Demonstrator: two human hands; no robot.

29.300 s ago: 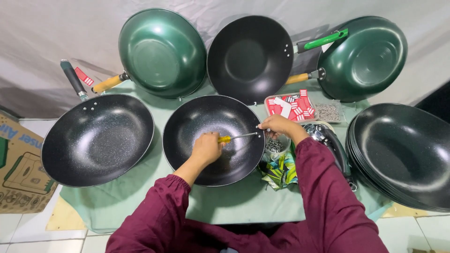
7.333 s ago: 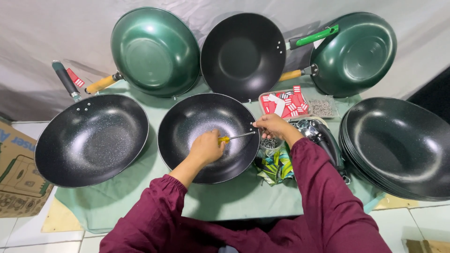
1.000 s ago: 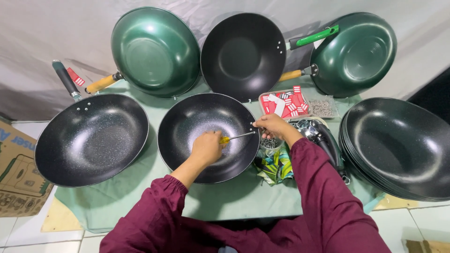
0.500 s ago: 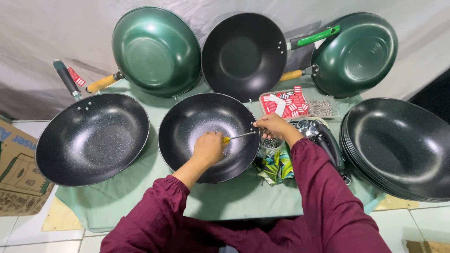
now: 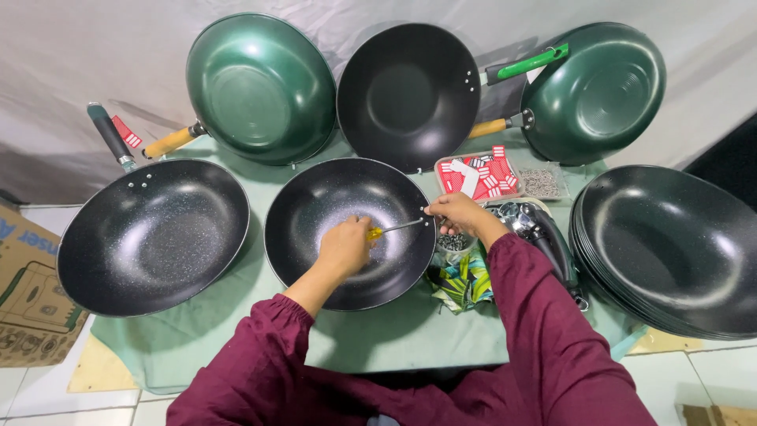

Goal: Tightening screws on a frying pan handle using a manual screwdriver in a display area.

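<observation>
Fingers of the left hand (image 5: 344, 247) are wrapped around the yellow handle of a screwdriver (image 5: 392, 229), whose shaft runs across the inside of the speckled black wok (image 5: 331, 197) lying at the middle of the bench (image 5: 394, 339). The right hand (image 5: 453, 211) pinches closed at the wok's right rim, where the screwdriver tip meets it. Just beside that rim stands a small cup of screws (image 5: 453, 241), with a stack of black woks (image 5: 670, 244) farther right.

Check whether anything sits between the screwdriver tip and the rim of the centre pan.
Nothing visible does. The left hand holds the screwdriver inside the pan, its shaft running straight to the rim, where the right hand pinches at the tip.
</observation>
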